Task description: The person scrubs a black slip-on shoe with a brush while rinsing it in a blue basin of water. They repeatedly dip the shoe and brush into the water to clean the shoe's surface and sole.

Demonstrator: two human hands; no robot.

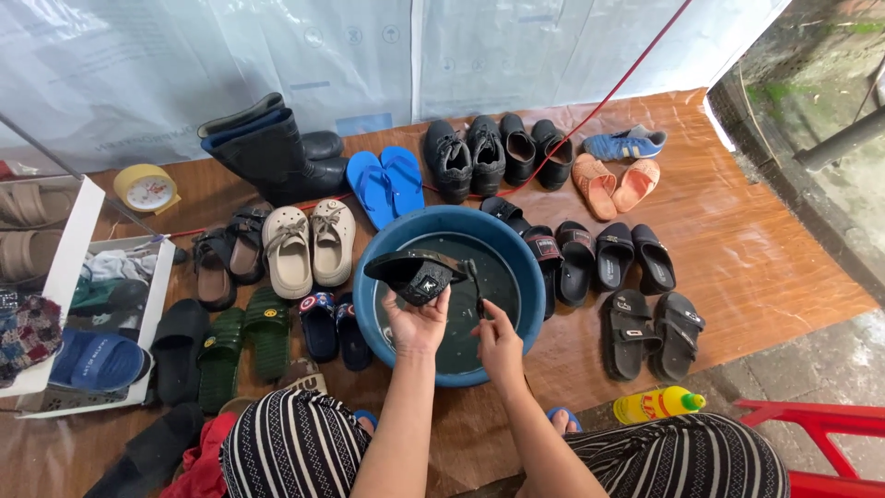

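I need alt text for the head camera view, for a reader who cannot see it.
Seen from above, a person's left hand holds a black sandal over a blue basin of water, while the right hand holds a small brush beside it. Many pairs of shoes, sandals and boots lie in rows on the brown mat around the basin.

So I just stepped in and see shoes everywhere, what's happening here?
A seated person holds a black sandal in the left hand over a blue basin of water, with a small brush in the right hand. Rows of sandals, clogs, shoes and boots lie on the floor around the basin, and a yellow bottle lies near the right knee.
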